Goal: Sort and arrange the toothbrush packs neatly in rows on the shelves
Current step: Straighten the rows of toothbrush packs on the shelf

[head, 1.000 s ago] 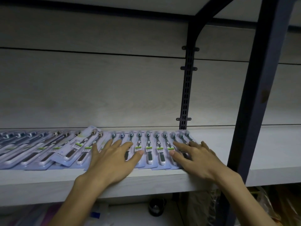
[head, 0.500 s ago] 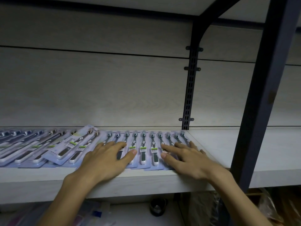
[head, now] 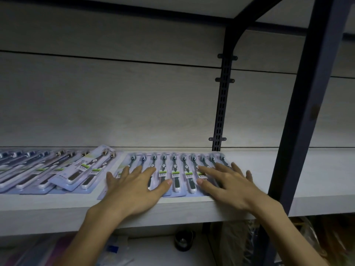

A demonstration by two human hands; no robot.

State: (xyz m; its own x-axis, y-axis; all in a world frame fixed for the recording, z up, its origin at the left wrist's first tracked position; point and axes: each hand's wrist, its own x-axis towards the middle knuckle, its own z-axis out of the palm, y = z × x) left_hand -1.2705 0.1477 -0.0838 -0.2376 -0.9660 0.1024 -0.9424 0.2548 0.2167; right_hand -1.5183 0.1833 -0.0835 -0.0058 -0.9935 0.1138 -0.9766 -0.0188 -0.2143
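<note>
Head view: toothbrush packs point(head: 175, 174) lie front-to-back, heads rearward.

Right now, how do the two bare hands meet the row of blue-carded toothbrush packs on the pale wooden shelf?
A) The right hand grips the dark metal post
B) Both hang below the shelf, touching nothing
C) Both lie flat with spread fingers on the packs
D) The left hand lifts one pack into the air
C: the left hand and the right hand both rest flat, fingers spread, on the row of blue-carded toothbrush packs lying on the pale wooden shelf.
</note>
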